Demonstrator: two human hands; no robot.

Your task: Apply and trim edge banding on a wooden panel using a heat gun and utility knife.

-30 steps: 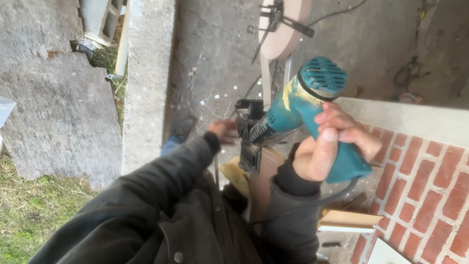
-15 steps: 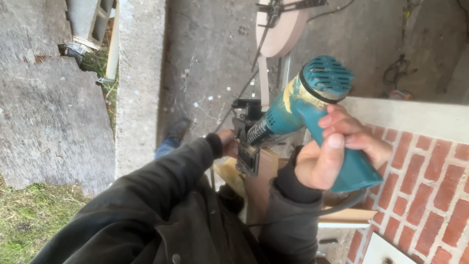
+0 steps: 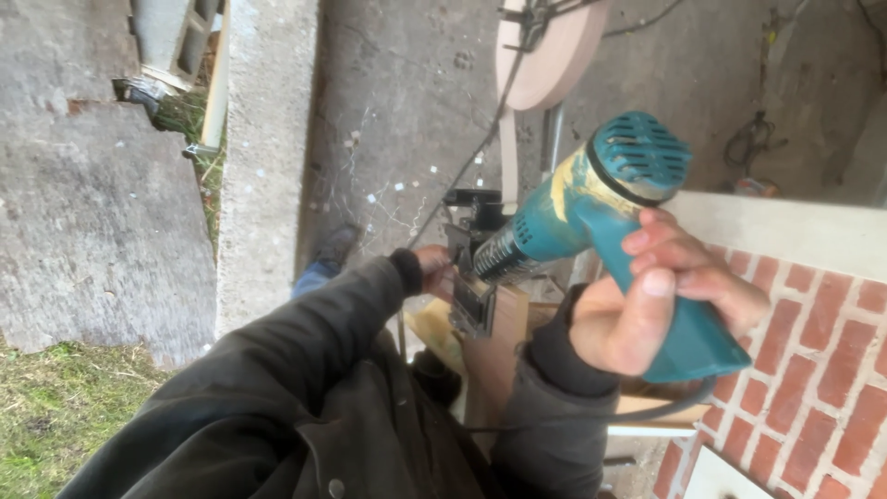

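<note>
Teal heat gun (image 3: pixel 591 217) in right hand (image 3: pixel 661 300) — nozzle at black clamp (image 3: pixel 473 277).

Count of things in the head view

There were two hands: the right hand (image 3: pixel 647 305) gripping one teal power tool (image 3: pixel 591 212), and the left hand (image 3: pixel 434 270) by one black clamp-like fixture (image 3: pixel 473 277). One round wooden disc (image 3: pixel 554 51) stood beyond, one brick wall (image 3: pixel 813 370) at the right, one concrete kerb (image 3: pixel 263 157), one shoe (image 3: pixel 334 248) and one grass patch (image 3: pixel 55 407).
</note>
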